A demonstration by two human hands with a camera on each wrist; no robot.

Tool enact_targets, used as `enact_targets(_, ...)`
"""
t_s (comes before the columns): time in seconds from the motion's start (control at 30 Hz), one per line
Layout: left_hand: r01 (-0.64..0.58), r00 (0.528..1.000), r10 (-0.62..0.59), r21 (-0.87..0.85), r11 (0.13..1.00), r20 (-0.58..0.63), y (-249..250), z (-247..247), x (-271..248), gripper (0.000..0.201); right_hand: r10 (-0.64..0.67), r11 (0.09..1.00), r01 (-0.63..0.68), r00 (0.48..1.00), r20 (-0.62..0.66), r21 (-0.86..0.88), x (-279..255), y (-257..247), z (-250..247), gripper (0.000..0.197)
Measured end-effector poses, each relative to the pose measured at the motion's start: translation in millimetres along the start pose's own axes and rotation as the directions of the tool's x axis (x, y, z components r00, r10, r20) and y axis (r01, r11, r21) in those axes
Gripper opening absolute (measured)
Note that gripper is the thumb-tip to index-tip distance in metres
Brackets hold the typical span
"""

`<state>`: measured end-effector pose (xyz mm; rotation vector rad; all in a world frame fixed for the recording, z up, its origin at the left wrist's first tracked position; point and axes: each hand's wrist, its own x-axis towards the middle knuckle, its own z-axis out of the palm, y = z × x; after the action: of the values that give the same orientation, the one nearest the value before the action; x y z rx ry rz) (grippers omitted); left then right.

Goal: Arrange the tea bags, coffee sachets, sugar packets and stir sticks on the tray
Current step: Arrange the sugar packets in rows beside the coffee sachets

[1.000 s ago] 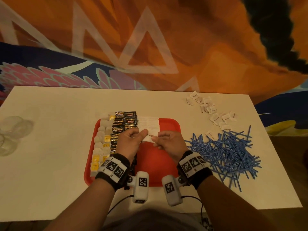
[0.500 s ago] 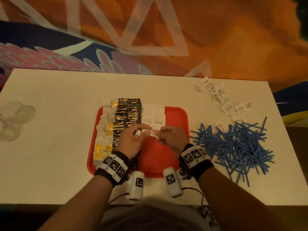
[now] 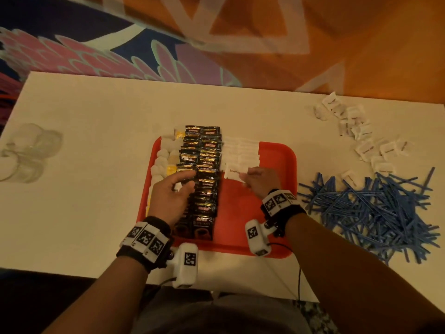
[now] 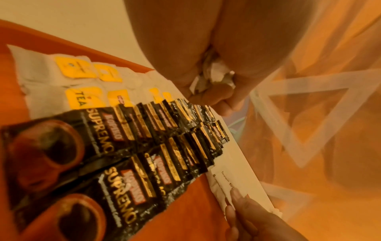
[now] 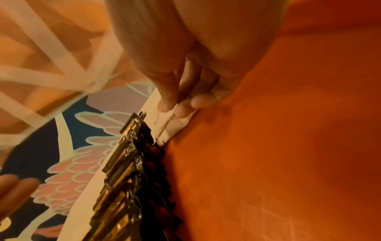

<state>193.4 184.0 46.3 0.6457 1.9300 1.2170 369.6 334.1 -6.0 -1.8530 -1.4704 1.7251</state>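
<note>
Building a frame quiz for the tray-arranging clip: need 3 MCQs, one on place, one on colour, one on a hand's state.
1. Where do the stir sticks lie?
A. on the table right of the tray
B. on the tray
C. in the left hand

2. What colour is the tray?
A. blue
B. red
C. white

3. What is the right hand doing?
A. resting flat on the table
B. gripping a stir stick
C. pinching a white sugar packet beside the coffee sachets

Answers:
1 A: the blue pile sits on the table, clear of the tray's edge.
2 B: its bare floor and rim show red in the head view.
3 C: the right wrist view shows the thumb and fingers closed on the packet's edge, over the tray.
</note>
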Motion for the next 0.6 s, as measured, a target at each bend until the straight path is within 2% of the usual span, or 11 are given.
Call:
enact_targets(0.13, 0.025, 0.999, -0.025, -0.017, 1.0, -0.021, -11, -15, -4, 0.033, -0.025, 0.983, 0.022, 1.0, -0.012, -0.184, 16, -2, 16, 0.035)
enact_targets(0.23, 0.031, 0.999, -0.031, 0.001, 1.0, -0.015, -18, -22, -6, 0.042, -0.053, 0.95, 0.028, 0.996, -0.071, -0.311, 23, 0, 25, 0.024)
enact_targets(0.37, 0.026, 1.0, -0.027, 0.042, 0.999, 0.007, -24, -24, -7, 0.041, -0.093, 0.926, 0.034, 0.986, -0.139, -0.376, 24, 6, 30, 0.026)
enact_targets(0.47, 0.042, 0.999, -0.043, 0.043, 0.998, 0.006, -26, -24, -7, 0.043, -0.097, 0.942, 0.035, 0.98, -0.171, -0.334, 23, 9, 30, 0.026)
enact_targets(0.53, 0.049, 0.999, -0.049, 0.037, 0.998, -0.001, -28, -25, -5, 0.041, -0.172, 0.929, 0.107, 0.972, -0.157, -0.355, 21, 7, 31, 0.023)
enact_targets(0.6, 0.061, 0.998, -0.06, 0.025, 0.998, -0.009, -29, -24, -4, 0.038, -0.321, 0.866, 0.261, 0.944, -0.074, -0.427, 19, 3, 34, 0.014)
